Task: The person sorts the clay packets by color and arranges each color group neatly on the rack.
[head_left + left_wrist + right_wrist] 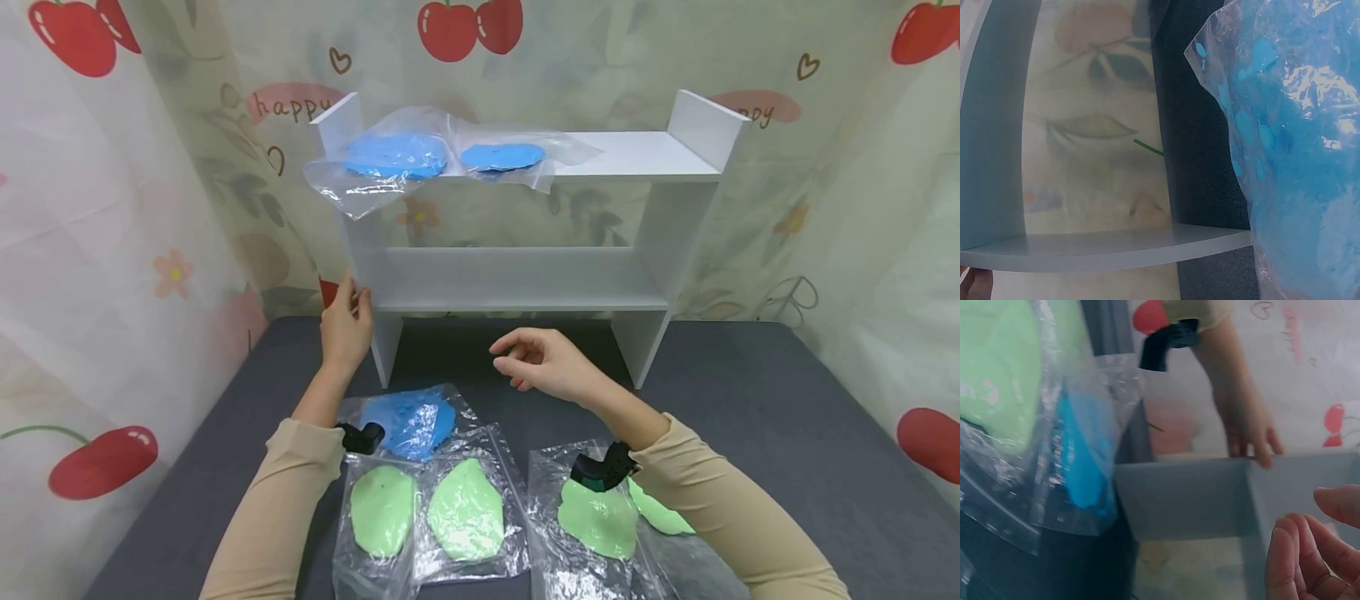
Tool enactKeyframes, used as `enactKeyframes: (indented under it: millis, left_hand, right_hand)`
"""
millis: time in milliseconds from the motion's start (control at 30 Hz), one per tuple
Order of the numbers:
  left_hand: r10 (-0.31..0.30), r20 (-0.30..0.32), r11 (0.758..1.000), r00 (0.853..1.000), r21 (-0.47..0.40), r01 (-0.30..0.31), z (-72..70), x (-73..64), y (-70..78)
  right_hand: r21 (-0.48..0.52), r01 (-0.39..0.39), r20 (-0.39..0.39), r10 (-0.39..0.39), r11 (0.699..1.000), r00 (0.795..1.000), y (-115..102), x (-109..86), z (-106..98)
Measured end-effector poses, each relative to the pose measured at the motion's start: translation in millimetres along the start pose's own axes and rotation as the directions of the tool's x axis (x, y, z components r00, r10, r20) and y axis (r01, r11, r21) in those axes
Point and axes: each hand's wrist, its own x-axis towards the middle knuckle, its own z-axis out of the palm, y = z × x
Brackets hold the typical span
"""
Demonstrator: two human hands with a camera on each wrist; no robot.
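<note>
A white two-tier shelf unit (510, 283) stands on the dark table. My left hand (347, 329) touches the outer face of its left side panel (363, 242), fingertips right at the front edge. In the right wrist view the same left hand (1247, 422) shows with fairly straight fingers. My right hand (547, 362) hovers in front of the lower opening, fingers loosely bent and holding nothing. On the top board lie two clear plastic bags with flat blue pieces, one larger blue piece (397, 156) and one smaller blue piece (502, 157).
A bag with a blue piece (408, 421) lies before the shelf, below my left wrist. Nearer me are bags with flat green pieces (467, 512), several in all, some partly under my right forearm. Patterned curtains (150, 250) surround the dark table (750, 417).
</note>
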Motion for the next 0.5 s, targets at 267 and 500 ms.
enactKeyframes:
  millis: [267,500]
  left_hand:
    - [0.007,0.0,1.0,1.0,-0.006,-0.007,0.8,0.1,-0.6]
    - [0.006,-0.001,1.0,1.0,-0.012,-0.006,1.2,0.0,-1.3]
  right_hand:
    - [0.082,-0.078,0.057,0.073,0.994,0.996,28.8,8.5,32.3]
    - [0.151,-0.197,0.084,0.186,0.969,0.979,48.8,17.8,57.2]
